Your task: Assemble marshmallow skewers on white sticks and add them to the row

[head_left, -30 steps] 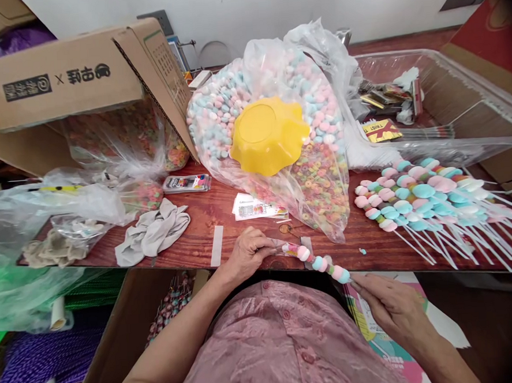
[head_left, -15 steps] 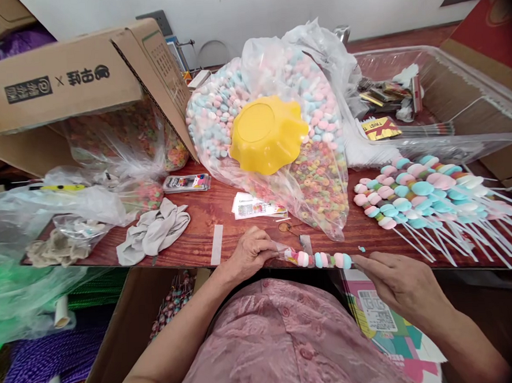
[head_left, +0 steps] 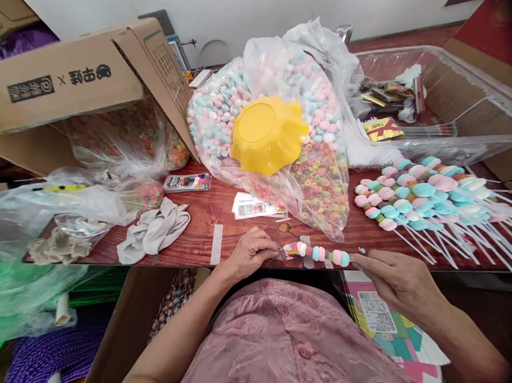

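Note:
A candy skewer [head_left: 318,253] of pink, white and blue marshmallows lies level at the table's front edge, held at both ends. My left hand [head_left: 247,253] is closed around its left end, where a clear wrapper sits over the tip. My right hand [head_left: 395,280] pinches the stick at the right end. Just beyond them lies a big clear bag of marshmallows and cereal rings [head_left: 279,149] with a yellow bowl [head_left: 266,134] resting on it.
A pile of finished skewers [head_left: 421,199] lies at the right, a clear plastic bin [head_left: 454,104] behind it. A cardboard box [head_left: 71,81], plastic bags [head_left: 53,207] and grey cloth gloves [head_left: 152,232] crowd the left. A small label card [head_left: 254,206] lies mid-table.
The skewer tilted from slanting down to the right to nearly level as my right hand rose to table height. My left hand stayed put.

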The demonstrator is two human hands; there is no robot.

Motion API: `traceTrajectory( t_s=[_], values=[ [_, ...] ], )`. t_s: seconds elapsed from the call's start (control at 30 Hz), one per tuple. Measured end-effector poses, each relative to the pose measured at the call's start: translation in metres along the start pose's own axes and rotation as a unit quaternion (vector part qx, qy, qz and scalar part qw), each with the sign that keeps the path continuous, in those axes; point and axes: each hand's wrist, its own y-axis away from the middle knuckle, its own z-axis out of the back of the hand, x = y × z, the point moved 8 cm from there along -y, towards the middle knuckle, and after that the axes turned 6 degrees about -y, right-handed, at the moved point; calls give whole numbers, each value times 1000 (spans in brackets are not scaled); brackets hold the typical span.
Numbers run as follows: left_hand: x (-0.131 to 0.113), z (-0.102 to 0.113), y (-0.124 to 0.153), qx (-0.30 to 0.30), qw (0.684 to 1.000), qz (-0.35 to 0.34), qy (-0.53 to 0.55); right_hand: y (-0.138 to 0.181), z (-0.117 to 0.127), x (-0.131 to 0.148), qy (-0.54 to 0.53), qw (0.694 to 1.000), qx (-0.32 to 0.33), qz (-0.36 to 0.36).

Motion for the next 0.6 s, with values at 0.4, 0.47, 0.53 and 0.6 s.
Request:
traceTrajectory(
  t_s=[0.4,0.47,0.53,0.6],
  values=[
    [-1,-6,2,-59,995,29,-78,22,11,30,50,998,-38,18],
    [-1,-6,3,-58,995,18,-85,25,11,32,55,997,-44,15],
    [-3,-6,3,-51,995,2,-81,25,9,30,49,998,-44,7],
    [-4,-6,3,-46,997,-13,-65,24,2,24,18,999,-29,-19]
  ],
)
